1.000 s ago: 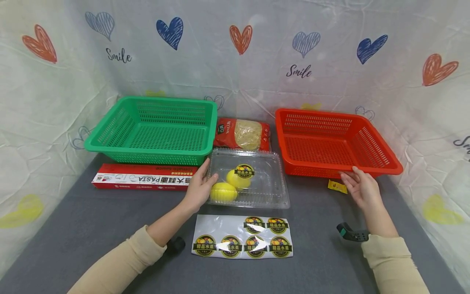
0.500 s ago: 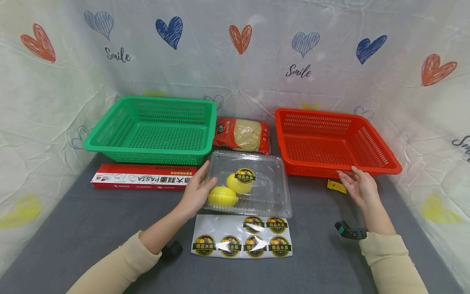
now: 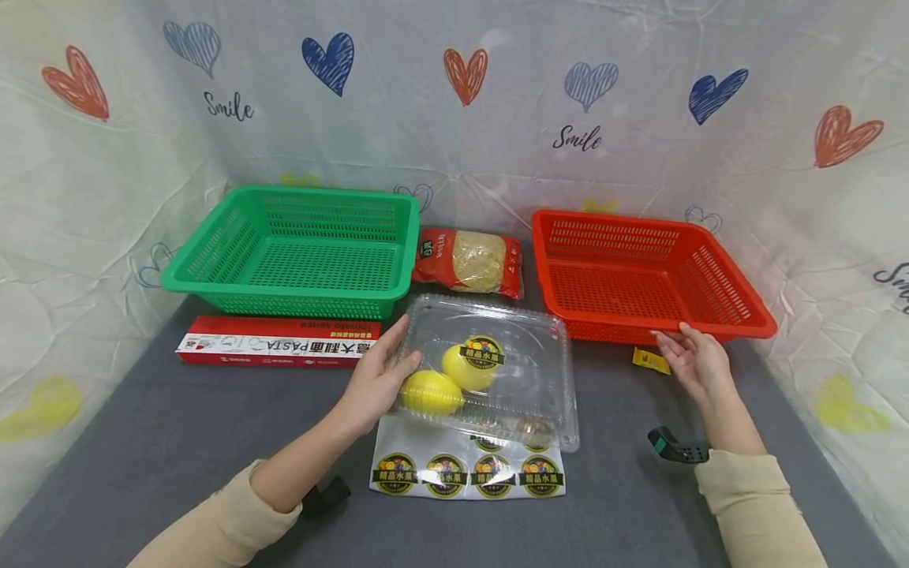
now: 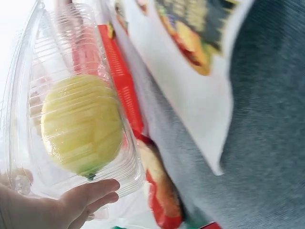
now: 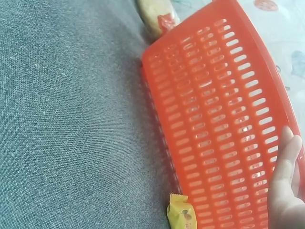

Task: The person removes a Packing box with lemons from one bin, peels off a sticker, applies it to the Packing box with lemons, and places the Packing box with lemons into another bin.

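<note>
My left hand (image 3: 376, 377) grips the left side of a clear plastic clamshell box (image 3: 529, 390), thumb on top. Two yellow fruits (image 3: 432, 393) lie inside at its left end; the left wrist view shows one fruit (image 4: 83, 125) close up, with a green stem end. A round black-and-gold label (image 3: 483, 352) is on the lid. The box overlaps the back of a sheet of matching stickers (image 3: 445, 476) in the head view. My right hand (image 3: 699, 363) pinches the front rim of a red slotted basket (image 5: 214, 109), thumb against its outer wall.
A green basket (image 3: 323, 304) stands back left, behind a red-and-white pasta box (image 3: 277, 341). Between the baskets lies a red bag of noodles (image 3: 479, 260). A small yellow packet (image 3: 651, 360) sits before the red basket. A patterned cloth (image 3: 454, 142) hangs behind.
My left hand has drawn the clamshell box toward me and tilted it slightly, so it now covers the upper part of the sticker sheet. My right hand has stayed at the red basket's rim.
</note>
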`<state>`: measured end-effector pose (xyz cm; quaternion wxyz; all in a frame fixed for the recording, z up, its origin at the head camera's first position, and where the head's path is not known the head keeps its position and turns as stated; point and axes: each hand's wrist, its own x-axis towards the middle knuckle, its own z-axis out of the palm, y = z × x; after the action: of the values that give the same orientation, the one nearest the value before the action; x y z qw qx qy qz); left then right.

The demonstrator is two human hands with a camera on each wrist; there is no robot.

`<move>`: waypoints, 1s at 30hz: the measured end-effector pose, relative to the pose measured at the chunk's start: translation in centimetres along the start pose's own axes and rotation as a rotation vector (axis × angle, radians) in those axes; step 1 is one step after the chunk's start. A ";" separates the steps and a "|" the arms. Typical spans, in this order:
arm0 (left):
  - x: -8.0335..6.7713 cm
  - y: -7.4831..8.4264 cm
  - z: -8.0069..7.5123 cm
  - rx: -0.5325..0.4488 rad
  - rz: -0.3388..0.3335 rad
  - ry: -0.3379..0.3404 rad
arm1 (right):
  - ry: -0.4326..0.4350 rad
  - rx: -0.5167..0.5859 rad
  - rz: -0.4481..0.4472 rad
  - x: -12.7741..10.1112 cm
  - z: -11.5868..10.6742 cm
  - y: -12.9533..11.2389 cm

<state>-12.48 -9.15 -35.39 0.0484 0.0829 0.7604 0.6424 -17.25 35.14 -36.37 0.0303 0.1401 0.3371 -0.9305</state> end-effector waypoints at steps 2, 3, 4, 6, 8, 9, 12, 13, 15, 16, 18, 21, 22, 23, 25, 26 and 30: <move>-0.2 0.3 0.0 -0.007 0.021 -0.012 | -0.003 -0.003 -0.001 0.0 0.0 0.0; -0.3 0.5 0.0 -0.012 0.033 -0.018 | -0.002 -0.003 -0.001 0.0 0.0 0.0; -0.4 0.7 0.0 -0.017 0.048 -0.025 | -0.002 0.000 -0.001 0.0 0.0 0.1; -0.5 1.1 0.1 -0.015 0.074 -0.033 | -0.002 -0.002 -0.002 -0.1 0.1 0.1; -0.5 1.6 0.2 -0.013 0.103 -0.038 | -0.007 0.002 -0.002 -0.2 0.1 0.1; -0.5 1.9 0.3 -0.012 0.113 -0.042 | -0.009 0.002 -0.003 -0.2 0.1 0.1; -0.3 2.8 0.5 -0.012 0.139 -0.051 | -0.012 0.006 -0.005 -0.3 0.1 0.2; -0.2 3.1 0.6 -0.016 0.144 -0.053 | -0.010 0.004 -0.006 -0.3 0.1 0.2; 0.1 3.8 0.9 -0.029 0.148 -0.055 | -0.007 -0.002 -0.010 -0.3 0.2 0.2; 0.3 4.1 1.1 -0.038 0.148 -0.055 | -0.008 -0.004 -0.013 -0.4 0.2 0.2; 0.8 4.7 1.4 -0.065 0.145 -0.057 | -0.010 -0.009 -0.017 -0.3 0.2 0.3; 1.7 5.4 2.0 -0.109 0.132 -0.052 | -0.022 0.008 -0.015 -0.3 0.1 0.3; 2.1 5.6 2.2 -0.116 0.127 -0.050 | -0.027 0.013 -0.014 -0.3 0.1 0.3; 2.4 5.7 2.4 -0.126 0.122 -0.047 | -0.031 0.019 -0.011 -0.2 0.1 0.3; 3.2 5.9 2.9 -0.134 0.115 -0.036 | -0.038 0.030 -0.005 -0.2 0.1 0.3; 3.6 6.0 3.1 -0.139 0.112 -0.032 | -0.040 0.031 -0.001 -0.2 0.0 0.3; 5.1 6.2 4.2 -0.147 0.098 0.001 | -0.037 0.031 0.009 -0.2 -0.1 0.2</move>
<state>-16.29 -3.16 -29.79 0.0224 0.1157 0.7063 0.6980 -16.98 35.03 -36.46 0.0384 0.1249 0.3215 -0.9378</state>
